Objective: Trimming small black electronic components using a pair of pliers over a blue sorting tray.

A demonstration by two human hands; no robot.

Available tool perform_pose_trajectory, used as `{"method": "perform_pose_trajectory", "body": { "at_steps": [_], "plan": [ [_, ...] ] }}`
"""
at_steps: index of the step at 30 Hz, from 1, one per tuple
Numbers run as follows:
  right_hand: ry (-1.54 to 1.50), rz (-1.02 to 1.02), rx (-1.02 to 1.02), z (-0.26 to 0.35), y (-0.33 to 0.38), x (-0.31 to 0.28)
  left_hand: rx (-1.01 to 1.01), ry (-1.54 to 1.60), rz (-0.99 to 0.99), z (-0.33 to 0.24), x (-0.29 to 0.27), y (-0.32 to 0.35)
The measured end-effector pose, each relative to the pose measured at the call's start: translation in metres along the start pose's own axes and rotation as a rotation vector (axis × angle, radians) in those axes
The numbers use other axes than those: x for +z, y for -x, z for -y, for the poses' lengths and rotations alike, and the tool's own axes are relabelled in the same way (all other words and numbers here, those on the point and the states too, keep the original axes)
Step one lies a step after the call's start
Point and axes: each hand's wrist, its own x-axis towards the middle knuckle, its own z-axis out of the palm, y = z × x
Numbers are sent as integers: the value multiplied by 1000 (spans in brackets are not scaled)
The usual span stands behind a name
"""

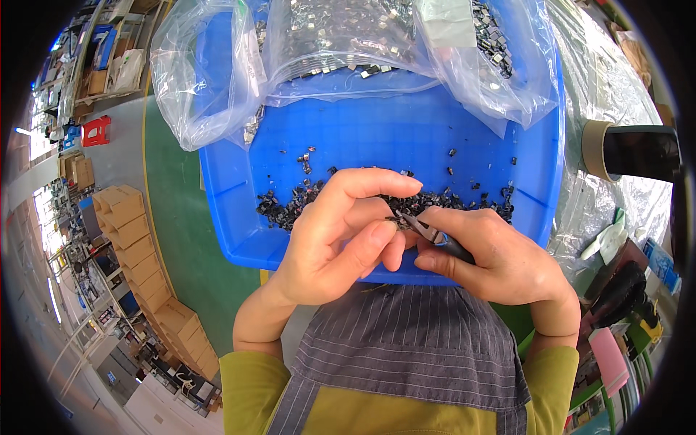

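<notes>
My left hand (322,250) is closed in a pinch, thumb against fingers, on a small dark part (392,220) too tiny to name further. A pair of pliers (438,238) with dark blue-and-black handles lies in my right hand (496,254), whose fingers wrap round the grips. The jaws point left and meet the small part, or come very close to it. Both hands are over the near side of a blue plastic bin (348,119). Beneath them, many small black pieces (286,206) are heaped along the bin's near side, partly hidden by my hands.
Clear plastic bags (341,43) holding small metal-and-black parts fill the bin's far side. To the right, a tape roll (596,151) and a black flat object (641,151) rest on plastic sheeting (580,87). Cardboard boxes (138,246) line the floor at left.
</notes>
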Motion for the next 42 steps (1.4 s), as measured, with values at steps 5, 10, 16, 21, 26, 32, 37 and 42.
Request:
{"method": "perform_pose_trajectory", "body": {
  "at_steps": [5,10,16,21,26,32,37,42],
  "plan": [
    [6,54,31,0,0,-1,9,-60,6,-2,1,0],
    [-1,78,47,2,-1,-2,27,-72,14,0,-1,-2],
    [44,29,38,4,0,0,12,-52,-32,0,3,-1],
    [144,-73,11,-5,1,5,84,-435,-23,9,-5,-3],
    [117,-33,47,3,0,1,465,-819,-137,16,-3,-10],
    [67,-9,90,8,-1,-2,683,-1047,-249,18,0,-11],
    [145,-130,-32,0,3,5,560,-627,-150,19,-4,-8],
    [111,-315,142,0,4,-1,236,-83,-151,17,-9,7]
  ]
}}
